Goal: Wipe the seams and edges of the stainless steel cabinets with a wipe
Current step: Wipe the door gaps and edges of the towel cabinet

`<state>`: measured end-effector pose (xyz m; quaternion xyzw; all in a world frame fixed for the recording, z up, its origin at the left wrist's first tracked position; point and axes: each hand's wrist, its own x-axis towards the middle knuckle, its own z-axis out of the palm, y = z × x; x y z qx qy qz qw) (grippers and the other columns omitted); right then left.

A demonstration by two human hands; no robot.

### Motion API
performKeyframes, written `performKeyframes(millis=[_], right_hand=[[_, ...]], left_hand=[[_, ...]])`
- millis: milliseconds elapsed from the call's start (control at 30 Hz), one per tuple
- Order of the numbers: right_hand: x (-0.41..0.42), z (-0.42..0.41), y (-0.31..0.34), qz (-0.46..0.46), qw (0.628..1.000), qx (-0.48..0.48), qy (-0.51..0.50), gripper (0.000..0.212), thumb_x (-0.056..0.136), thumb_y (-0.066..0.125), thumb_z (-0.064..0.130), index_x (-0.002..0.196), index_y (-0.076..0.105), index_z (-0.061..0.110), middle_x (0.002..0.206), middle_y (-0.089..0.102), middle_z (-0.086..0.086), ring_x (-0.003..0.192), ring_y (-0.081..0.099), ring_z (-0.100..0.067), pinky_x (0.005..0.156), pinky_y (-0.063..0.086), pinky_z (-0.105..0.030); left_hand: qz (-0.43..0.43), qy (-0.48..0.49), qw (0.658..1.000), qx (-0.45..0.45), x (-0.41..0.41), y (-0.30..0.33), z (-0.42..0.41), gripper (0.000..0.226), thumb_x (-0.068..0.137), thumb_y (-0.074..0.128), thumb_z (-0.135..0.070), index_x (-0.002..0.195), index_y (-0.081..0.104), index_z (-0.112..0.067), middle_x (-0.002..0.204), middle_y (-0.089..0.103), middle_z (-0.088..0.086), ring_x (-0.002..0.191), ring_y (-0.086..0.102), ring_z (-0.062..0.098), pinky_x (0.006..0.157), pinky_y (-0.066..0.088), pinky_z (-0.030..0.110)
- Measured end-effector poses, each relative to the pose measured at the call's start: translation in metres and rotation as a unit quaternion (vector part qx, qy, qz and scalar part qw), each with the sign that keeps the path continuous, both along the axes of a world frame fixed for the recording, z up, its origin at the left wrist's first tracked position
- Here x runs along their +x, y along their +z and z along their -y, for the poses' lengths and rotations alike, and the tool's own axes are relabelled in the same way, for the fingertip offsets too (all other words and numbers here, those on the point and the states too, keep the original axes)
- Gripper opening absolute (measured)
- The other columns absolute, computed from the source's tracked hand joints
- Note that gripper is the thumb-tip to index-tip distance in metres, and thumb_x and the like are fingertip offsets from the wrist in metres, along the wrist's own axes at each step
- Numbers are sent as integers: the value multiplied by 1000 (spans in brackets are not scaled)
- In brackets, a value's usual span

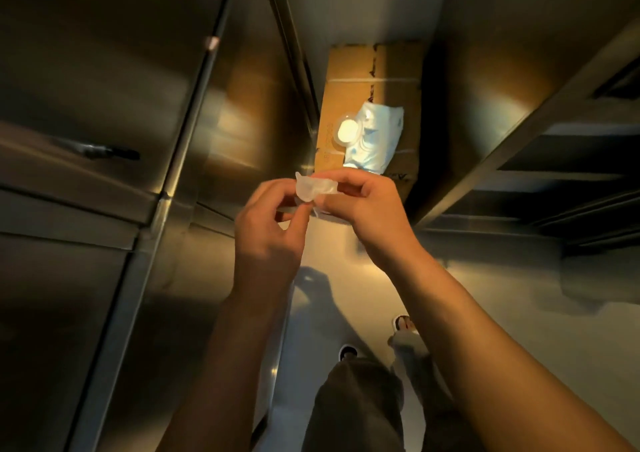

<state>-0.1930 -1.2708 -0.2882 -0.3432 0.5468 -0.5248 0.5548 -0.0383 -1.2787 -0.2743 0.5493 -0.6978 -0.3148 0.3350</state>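
Both hands meet in the middle of the view, above the floor; the left hand [268, 223] pinches the near edge of a small crumpled white wipe [314, 188] between thumb and curled fingers; the right hand [363, 197] grasps the other end of the same wipe, its fingers folded over it; the wipe is bunched between them, clear of any surface.

Just beyond the hands a light-blue pack of wipes [375, 139] lies on top of a cardboard box [356, 67]; its round white lid [348, 131] glares under the light, and any printing on the pack is too washed out to read; the box carries dark lettering along its tape seam and a line of characters down its left side, both too blurred to make out; two pale straps cross its top.

To the left stands a stainless steel cabinet [86, 105] with a dark handle [110, 152] on one door and a vertical seam [194, 105] between panels; to the right, steel shelving [540, 160] with open tiers; below, the person's dark trousers [356, 406] and light shoes [348, 350] on the pale floor [519, 313].
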Motion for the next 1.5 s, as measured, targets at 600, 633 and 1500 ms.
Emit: performKeyframes(millis=[600, 633, 1500], right_hand=[[-85, -46, 189, -110, 977, -142, -113, 25, 88, 81, 13, 112, 78, 15, 104, 79, 4, 100, 75, -15, 84, 64, -37], [-86, -47, 197, -107, 977, -147, -112, 24, 88, 81, 12, 112, 78, 15, 103, 79, 4, 99, 75, -15, 82, 64, -36], [-274, -96, 445, -301, 778, -472, -286, 19, 89, 78, 5, 104, 75, 17, 106, 72, 6, 102, 71, -16, 79, 62, -23]], left_hand=[[-24, -67, 995, -75, -87, 182, -3, 12, 104, 61, -26, 116, 59, -25, 99, 68, -11, 88, 65, 6, 65, 48, 7], [-24, -64, 995, -78, -89, 191, -4, 13, 104, 62, -27, 117, 60, -26, 100, 69, -12, 90, 66, 5, 67, 50, 7], [-161, -95, 900, -393, -281, 448, -33, 22, 93, 77, -23, 114, 70, -22, 105, 70, -23, 98, 68, -4, 76, 55, 9]])
